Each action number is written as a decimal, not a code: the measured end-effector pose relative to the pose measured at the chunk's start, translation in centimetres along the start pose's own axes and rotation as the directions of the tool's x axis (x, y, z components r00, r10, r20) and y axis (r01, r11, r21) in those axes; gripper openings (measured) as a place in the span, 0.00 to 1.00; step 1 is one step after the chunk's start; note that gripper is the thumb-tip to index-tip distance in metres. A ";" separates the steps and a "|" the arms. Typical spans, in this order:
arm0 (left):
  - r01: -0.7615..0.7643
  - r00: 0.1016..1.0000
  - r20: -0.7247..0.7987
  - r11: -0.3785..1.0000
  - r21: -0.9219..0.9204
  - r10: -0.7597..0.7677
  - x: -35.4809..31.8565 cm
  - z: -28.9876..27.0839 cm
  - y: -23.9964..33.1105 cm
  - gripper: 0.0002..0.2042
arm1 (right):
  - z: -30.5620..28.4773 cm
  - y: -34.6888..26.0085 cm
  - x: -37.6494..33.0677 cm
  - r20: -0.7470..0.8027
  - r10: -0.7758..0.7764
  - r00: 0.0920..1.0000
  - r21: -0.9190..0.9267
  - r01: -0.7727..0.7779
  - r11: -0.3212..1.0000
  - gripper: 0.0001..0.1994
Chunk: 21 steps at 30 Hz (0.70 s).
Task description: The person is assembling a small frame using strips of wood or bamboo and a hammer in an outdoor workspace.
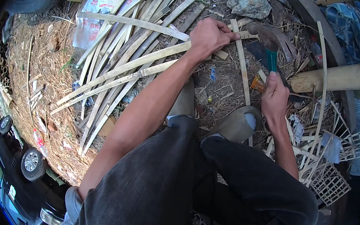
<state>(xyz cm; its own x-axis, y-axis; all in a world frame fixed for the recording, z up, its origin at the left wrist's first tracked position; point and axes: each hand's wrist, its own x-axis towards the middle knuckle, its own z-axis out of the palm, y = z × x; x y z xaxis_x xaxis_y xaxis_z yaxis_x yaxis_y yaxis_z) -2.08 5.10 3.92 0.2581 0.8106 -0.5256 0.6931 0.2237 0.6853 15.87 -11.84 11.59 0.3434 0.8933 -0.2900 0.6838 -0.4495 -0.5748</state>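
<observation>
My left hand (210,36) is closed around pale bamboo strips, thumb and fingertips beside the point where they cross another bamboo strip (242,70). That crossing strip runs from beyond the hand back towards my right shoe. In my right hand (275,98) is the green handle of a hammer-like tool (272,60). Its brownish head is blurred and hangs just right of the crossing strips. A dark flat piece lies under the tool; I cannot make out what it is.
A pile of bamboo strips (124,54) spreads left, partly over a printed sack (93,28). A rock (248,3) sits at the far side. To the right are a thick bamboo pole (341,77) and woven lattice pieces (328,183). My shoes (233,124) stand close by.
</observation>
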 end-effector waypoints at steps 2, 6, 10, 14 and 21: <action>0.014 1.000 0.009 1.000 0.010 -0.014 0.3 -0.1 0.1 0.23 | 0.1 0.1 0.3 0.039 -0.010 0.999 -0.046 0.012 0.999 0.22; 0.035 0.999 -0.016 0.999 0.024 -0.034 0.0 -0.5 -0.6 0.25 | 0.4 -0.5 -1.2 0.033 -0.016 0.999 0.008 0.016 1.000 0.22; 0.020 0.999 0.035 1.000 -0.004 -0.019 0.4 0.1 0.7 0.25 | -0.4 0.0 -0.6 -0.013 0.008 1.000 -0.008 -0.008 1.000 0.21; 0.028 1.000 -0.011 0.999 0.031 -0.028 -0.2 -0.2 -0.4 0.24 | 0.3 -0.7 -0.9 0.021 0.004 1.000 0.030 -0.004 1.000 0.20; -0.008 1.000 0.022 1.000 0.021 0.007 0.4 -0.1 0.4 0.26 | 0.1 0.1 -1.2 0.061 0.038 0.997 -0.083 -0.033 0.996 0.21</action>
<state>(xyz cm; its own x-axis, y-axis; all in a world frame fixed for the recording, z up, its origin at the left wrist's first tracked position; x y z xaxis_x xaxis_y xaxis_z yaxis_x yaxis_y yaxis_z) -1.74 5.56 4.08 0.2779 0.7999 -0.5319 0.7053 0.2060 0.6784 15.48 -12.93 11.84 0.3298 0.8737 -0.3576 0.7228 -0.4774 -0.4996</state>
